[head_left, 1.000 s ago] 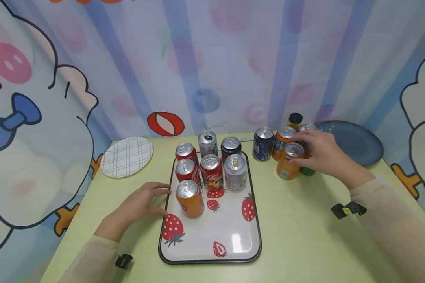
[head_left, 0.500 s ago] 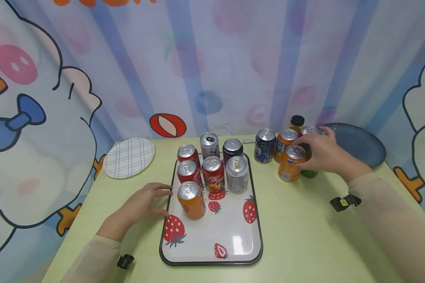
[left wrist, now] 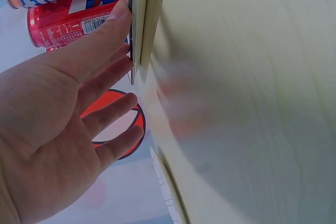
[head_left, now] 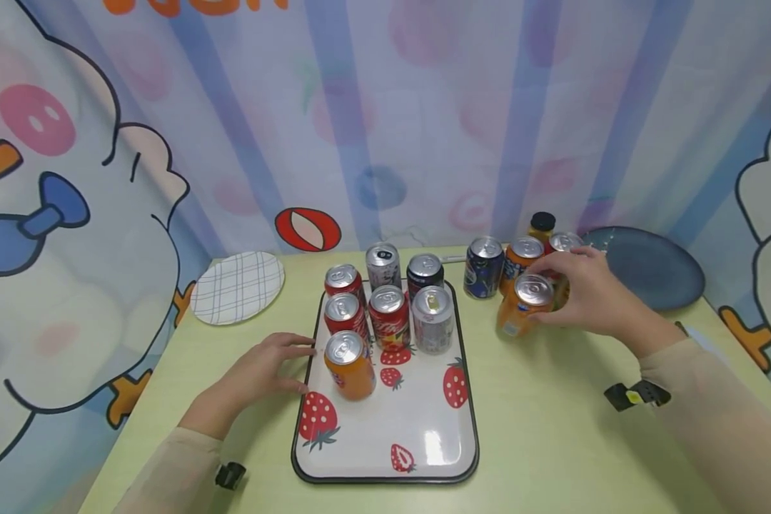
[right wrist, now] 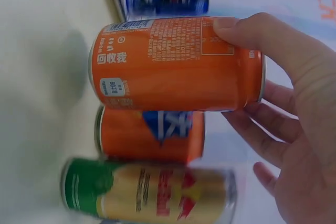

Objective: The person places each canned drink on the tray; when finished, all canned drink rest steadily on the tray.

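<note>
Orange can [head_left: 519,308], right of the tray [head_left: 450,450], looks rigid, smooth, probably slippery; right hand [head_left: 585,293] pinches its upper wall. Left hand [head_left: 257,373] rests spread at the tray's edge.

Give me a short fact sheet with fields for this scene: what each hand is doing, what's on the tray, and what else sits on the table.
Right hand: grips an orange can, lifted off the table and tilted
Left hand: fingers straight, touching the tray's left edge
Tray: strawberry print, holds seven upright cans
Nearest tray can: orange can by the left hand
Table: more cans and a dark-capped bottle at the back right
Plates: checked plate left, blue plate right
</note>
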Available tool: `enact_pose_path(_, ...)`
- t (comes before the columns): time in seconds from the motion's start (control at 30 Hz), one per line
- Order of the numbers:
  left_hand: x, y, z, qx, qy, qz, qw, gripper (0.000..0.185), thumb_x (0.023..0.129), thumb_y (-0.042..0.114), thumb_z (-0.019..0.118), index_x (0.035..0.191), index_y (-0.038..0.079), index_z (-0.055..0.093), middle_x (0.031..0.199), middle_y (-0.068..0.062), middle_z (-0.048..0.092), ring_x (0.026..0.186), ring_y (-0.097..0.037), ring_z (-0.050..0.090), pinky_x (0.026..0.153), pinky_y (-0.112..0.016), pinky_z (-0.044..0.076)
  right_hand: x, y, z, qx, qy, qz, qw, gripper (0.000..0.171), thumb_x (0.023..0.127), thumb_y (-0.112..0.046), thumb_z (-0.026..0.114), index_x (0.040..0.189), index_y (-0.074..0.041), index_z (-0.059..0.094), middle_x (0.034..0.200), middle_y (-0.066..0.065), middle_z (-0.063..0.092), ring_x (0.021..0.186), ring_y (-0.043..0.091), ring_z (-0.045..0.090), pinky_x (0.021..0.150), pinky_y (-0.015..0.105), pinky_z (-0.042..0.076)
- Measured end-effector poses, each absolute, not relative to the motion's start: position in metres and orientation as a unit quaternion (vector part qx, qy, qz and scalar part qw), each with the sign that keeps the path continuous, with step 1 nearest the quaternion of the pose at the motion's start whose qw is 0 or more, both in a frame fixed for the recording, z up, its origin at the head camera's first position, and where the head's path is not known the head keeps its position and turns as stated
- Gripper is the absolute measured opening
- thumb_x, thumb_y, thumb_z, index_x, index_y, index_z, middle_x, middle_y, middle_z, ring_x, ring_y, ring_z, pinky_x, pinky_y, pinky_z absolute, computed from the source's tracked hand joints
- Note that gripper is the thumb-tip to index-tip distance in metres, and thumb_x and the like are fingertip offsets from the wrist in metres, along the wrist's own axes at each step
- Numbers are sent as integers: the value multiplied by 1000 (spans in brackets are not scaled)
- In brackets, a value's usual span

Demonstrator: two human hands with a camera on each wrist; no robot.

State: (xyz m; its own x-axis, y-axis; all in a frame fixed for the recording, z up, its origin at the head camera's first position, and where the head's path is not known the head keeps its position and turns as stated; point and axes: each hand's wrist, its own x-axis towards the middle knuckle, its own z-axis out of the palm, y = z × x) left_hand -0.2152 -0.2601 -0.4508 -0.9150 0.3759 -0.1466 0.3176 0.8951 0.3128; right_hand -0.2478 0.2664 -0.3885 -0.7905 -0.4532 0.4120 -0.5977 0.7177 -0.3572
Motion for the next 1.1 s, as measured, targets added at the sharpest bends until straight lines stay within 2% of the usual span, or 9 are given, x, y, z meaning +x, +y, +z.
enact_pose_path(0.1,-214,-261,-450,180,968,142,100,67,75,32,93,136,17,70,149,-9,58,143,-37,47,116,-59,45,-234,257,-388,308,-903,256,156,60,62,-18,100,114,-13,71,105,-2,75,96,21,70,103,55,44)
enact_pose_path(0.23,-213,-262,-449,182,969,140,94,66,76,32,93,136,16,69,148,-9,58,143,-37,47,116,-59,44,-216,239,-387,327,-892,272,156,60,61,-17,100,113,-14,70,104,-7,73,96,12,69,84,39,58)
enact_pose_path(0.33,-213,-262,-449,181,969,141,94,66,76,32,93,136,16,69,149,-9,58,143,-37,46,116,-59,44,-204,222,-389,337,-886,282,148,62,60,-18,100,114,-14,70,107,-8,72,99,12,68,86,38,58)
enact_pose_path(0.5,-212,-262,-449,183,968,144,93,66,76,32,92,136,16,69,149,-10,58,143,-37,47,116,-59,44,-187,190,-394,345,-880,306,114,64,62,-26,100,118,-15,70,114,-8,71,104,12,68,92,44,59)
enact_pose_path(0.63,-214,-263,-449,191,967,141,87,64,77,33,92,134,16,70,148,-10,59,141,-37,48,115,-59,45,-181,163,-401,339,-874,337,88,63,65,-30,99,119,-15,70,118,-6,70,108,12,67,95,41,60)
enact_pose_path(0.87,-215,-264,-450,199,966,138,85,63,77,33,92,134,15,70,147,-10,59,140,-38,49,114,-59,46,-182,121,-409,338,-869,345,108,64,68,-25,97,123,-8,70,124,5,68,114,21,68,98,42,60)
enact_pose_path(1.1,-214,-263,-451,193,965,149,93,64,77,34,92,134,15,70,147,-10,59,141,-38,48,115,-59,45,-186,93,-414,330,-880,318,124,66,69,-33,97,123,-6,70,125,9,67,117,24,67,100,40,60)
